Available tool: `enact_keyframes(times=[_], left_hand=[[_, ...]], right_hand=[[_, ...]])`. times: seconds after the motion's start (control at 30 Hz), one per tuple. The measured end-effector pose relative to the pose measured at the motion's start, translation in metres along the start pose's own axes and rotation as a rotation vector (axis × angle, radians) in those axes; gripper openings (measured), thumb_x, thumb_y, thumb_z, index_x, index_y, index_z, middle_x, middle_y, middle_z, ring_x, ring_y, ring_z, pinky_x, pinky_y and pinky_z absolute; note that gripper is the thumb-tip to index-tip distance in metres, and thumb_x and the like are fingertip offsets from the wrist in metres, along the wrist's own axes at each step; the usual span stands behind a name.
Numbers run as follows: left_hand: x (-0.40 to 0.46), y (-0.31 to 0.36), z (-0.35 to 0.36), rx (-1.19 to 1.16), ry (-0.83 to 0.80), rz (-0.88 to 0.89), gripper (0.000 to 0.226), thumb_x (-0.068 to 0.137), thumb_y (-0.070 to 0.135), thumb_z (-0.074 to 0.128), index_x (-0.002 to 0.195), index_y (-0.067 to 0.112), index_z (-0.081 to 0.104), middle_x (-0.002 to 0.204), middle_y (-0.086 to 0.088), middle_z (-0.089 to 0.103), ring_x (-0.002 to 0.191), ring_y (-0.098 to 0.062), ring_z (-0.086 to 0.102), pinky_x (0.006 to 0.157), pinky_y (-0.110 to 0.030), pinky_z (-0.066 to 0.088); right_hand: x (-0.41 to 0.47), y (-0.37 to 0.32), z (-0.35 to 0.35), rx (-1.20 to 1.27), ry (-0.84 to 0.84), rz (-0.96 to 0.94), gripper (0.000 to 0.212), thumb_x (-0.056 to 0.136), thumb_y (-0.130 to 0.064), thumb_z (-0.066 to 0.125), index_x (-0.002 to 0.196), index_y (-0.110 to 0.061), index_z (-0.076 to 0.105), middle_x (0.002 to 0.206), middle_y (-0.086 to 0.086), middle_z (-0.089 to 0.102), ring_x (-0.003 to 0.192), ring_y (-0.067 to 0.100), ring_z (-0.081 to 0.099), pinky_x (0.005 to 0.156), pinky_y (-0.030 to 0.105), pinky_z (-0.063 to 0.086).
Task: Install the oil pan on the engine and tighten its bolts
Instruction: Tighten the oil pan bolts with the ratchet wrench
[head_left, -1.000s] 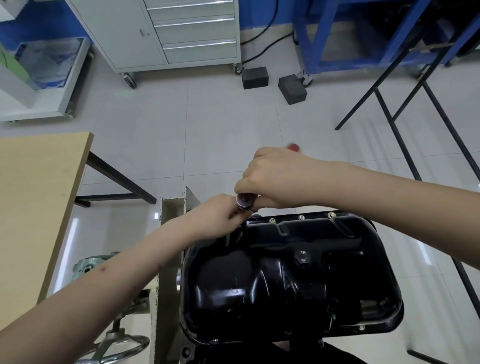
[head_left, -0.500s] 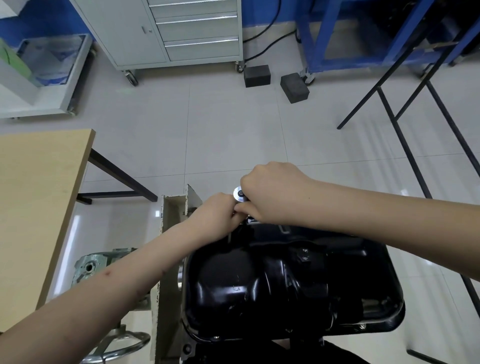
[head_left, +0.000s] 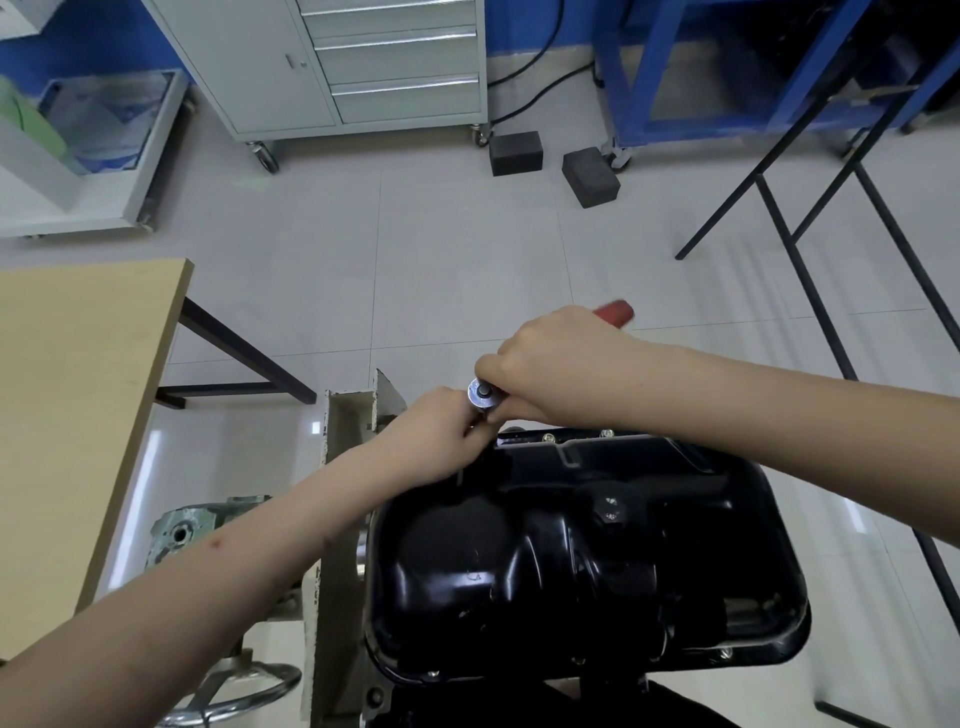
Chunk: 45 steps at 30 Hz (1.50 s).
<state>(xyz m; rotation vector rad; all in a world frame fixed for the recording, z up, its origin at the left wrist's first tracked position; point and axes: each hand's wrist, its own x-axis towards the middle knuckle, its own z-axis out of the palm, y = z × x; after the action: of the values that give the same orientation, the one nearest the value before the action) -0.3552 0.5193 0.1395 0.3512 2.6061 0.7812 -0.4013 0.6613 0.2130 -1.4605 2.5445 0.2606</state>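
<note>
Here the right hand (head_left: 561, 364) grips the red-handled ratchet (head_left: 483, 393), its head at the pan's eleven o'clock corner, the left hand (head_left: 436, 431) pinching beneath it, the black oil pan (head_left: 571, 561) just below both.

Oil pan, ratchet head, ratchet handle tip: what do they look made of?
Oil pan: likely stamped sheet metal, glossy black coat; pressed ribs and sharp highlights show.
Ratchet head: bright polished metal, probably chrome-plated steel; mirror-like shine.
Handle tip: red, matte, looks like plastic or rubber; blurred, so uncertain. The right hand hides the rest of it.
</note>
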Motion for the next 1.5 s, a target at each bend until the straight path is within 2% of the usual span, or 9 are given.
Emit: enact_keyframes(times=[0.3, 0.4, 0.63, 0.73, 0.9, 1.07, 1.2, 1.33, 1.5], left_hand=[[-0.001, 0.005, -0.005, -0.070, -0.044, -0.106, 0.040, 0.082, 0.001, 0.041, 0.051, 0.022, 0.026, 0.050, 0.004, 0.032, 0.051, -0.011, 0.027, 0.048, -0.025, 0.022], [0.000, 0.004, -0.004, -0.097, -0.013, -0.103, 0.036, 0.084, 0.003, 0.040, 0.056, 0.022, 0.030, 0.055, 0.001, 0.039, 0.059, -0.019, 0.034, 0.052, -0.029, 0.028], [-0.005, -0.004, -0.003, -0.108, -0.028, -0.040, 0.019, 0.090, 0.016, 0.044, 0.085, -0.001, 0.053, 0.080, -0.019, 0.059, 0.079, -0.034, 0.056, 0.072, -0.047, 0.046], [-0.004, -0.005, -0.002, -0.103, -0.023, -0.060, 0.022, 0.091, 0.018, 0.044, 0.089, -0.001, 0.055, 0.083, -0.017, 0.062, 0.082, -0.031, 0.057, 0.075, -0.044, 0.047], [-0.002, -0.003, -0.003, -0.083, -0.054, -0.085, 0.025, 0.089, 0.015, 0.043, 0.065, 0.011, 0.040, 0.066, -0.012, 0.048, 0.063, -0.020, 0.038, 0.056, -0.030, 0.032], [-0.003, -0.002, -0.003, -0.095, -0.075, -0.115, 0.021, 0.087, 0.009, 0.040, 0.066, 0.008, 0.039, 0.070, -0.022, 0.050, 0.064, -0.021, 0.035, 0.058, -0.034, 0.032], [-0.002, 0.000, -0.004, -0.066, -0.088, -0.103, 0.028, 0.087, 0.009, 0.039, 0.062, 0.017, 0.032, 0.063, -0.008, 0.043, 0.064, -0.020, 0.034, 0.055, -0.031, 0.028], [-0.003, 0.000, -0.004, -0.062, -0.091, -0.112, 0.017, 0.089, 0.012, 0.038, 0.076, 0.006, 0.047, 0.074, -0.018, 0.054, 0.066, -0.020, 0.039, 0.061, -0.037, 0.037], [-0.003, 0.001, -0.004, -0.046, -0.070, -0.090, 0.021, 0.091, 0.015, 0.038, 0.074, 0.004, 0.045, 0.067, -0.011, 0.047, 0.063, -0.020, 0.035, 0.051, -0.023, 0.027]], right_hand=[[0.003, -0.024, 0.000, 0.204, 0.073, 0.210, 0.028, 0.093, -0.041, 0.041, 0.082, -0.017, 0.048, 0.095, 0.007, 0.059, 0.067, 0.022, 0.035, 0.046, 0.025, 0.015], [0.004, -0.018, 0.007, 0.255, 0.092, 0.220, 0.035, 0.092, -0.046, 0.039, 0.098, -0.014, 0.050, 0.099, 0.008, 0.060, 0.072, 0.025, 0.040, 0.052, 0.028, 0.021], [0.011, 0.007, 0.006, 0.116, 0.073, -0.180, 0.036, 0.091, -0.049, 0.042, 0.114, -0.022, 0.051, 0.099, -0.006, 0.055, 0.097, 0.016, 0.049, 0.076, 0.026, 0.027], [0.014, 0.009, 0.003, 0.153, 0.027, -0.140, 0.035, 0.090, -0.049, 0.043, 0.107, -0.020, 0.053, 0.093, -0.004, 0.055, 0.090, 0.019, 0.051, 0.066, 0.030, 0.034], [0.004, -0.006, 0.007, 0.072, 0.062, 0.059, 0.044, 0.092, -0.054, 0.036, 0.106, -0.016, 0.054, 0.099, 0.004, 0.062, 0.069, 0.021, 0.037, 0.045, 0.026, 0.014], [0.001, -0.018, 0.009, 0.116, 0.092, 0.137, 0.046, 0.092, -0.053, 0.036, 0.105, -0.014, 0.055, 0.098, 0.007, 0.061, 0.068, 0.022, 0.035, 0.045, 0.025, 0.013], [-0.002, -0.021, 0.011, 0.261, 0.140, 0.205, 0.036, 0.089, -0.054, 0.041, 0.087, -0.019, 0.048, 0.093, 0.009, 0.061, 0.068, 0.023, 0.035, 0.049, 0.027, 0.018], [-0.005, -0.019, 0.015, 0.375, 0.129, 0.251, 0.035, 0.086, -0.058, 0.045, 0.082, -0.024, 0.037, 0.083, 0.004, 0.055, 0.073, 0.024, 0.043, 0.061, 0.028, 0.027], [-0.006, -0.010, 0.016, 0.438, 0.086, 0.200, 0.036, 0.088, -0.054, 0.044, 0.087, -0.018, 0.044, 0.079, -0.002, 0.049, 0.073, 0.019, 0.043, 0.061, 0.029, 0.030]])
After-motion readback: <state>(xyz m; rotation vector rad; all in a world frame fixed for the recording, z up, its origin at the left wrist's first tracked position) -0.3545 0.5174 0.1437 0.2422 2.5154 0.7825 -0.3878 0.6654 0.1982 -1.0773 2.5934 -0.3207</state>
